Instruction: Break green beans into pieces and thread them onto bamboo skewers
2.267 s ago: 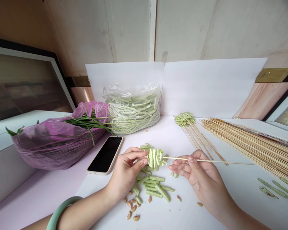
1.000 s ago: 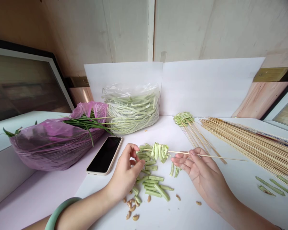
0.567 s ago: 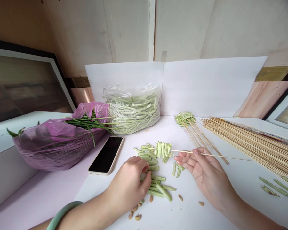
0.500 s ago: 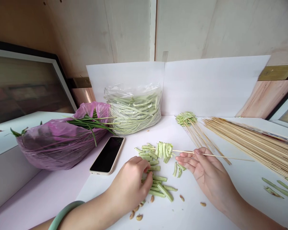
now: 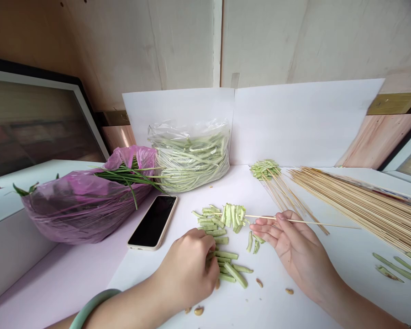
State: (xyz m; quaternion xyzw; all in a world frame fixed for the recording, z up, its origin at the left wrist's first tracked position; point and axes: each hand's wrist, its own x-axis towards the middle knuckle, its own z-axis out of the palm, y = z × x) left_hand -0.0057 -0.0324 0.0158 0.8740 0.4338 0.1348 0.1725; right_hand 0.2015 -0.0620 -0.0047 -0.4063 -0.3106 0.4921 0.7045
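My right hand (image 5: 296, 249) pinches a thin bamboo skewer (image 5: 265, 217) between thumb and fingers, the skewer lying nearly level. Several cut green bean pieces (image 5: 233, 215) are threaded side by side near its left end. My left hand (image 5: 192, 269), with a pale green bangle (image 5: 94, 305) on the wrist, is curled at the left side of a pile of loose bean pieces (image 5: 238, 274). Its fingertips are hidden behind the hand, so I cannot see what they grip. More short pieces (image 5: 205, 219) lie beyond this hand, and a few (image 5: 256, 243) rest below the skewer.
Bare skewers (image 5: 363, 201) lie at right; finished bean skewers (image 5: 265, 169) sit behind. A clear bag of long beans (image 5: 193, 157) stands at the back. On the left are a purple bag of greens (image 5: 89, 205) and a phone (image 5: 153, 222). Brown seeds (image 5: 199, 311) dot the table.
My left hand has shifted slightly right and its fingers have curled further in against the bean pile. My right hand and the skewer have stayed nearly still.
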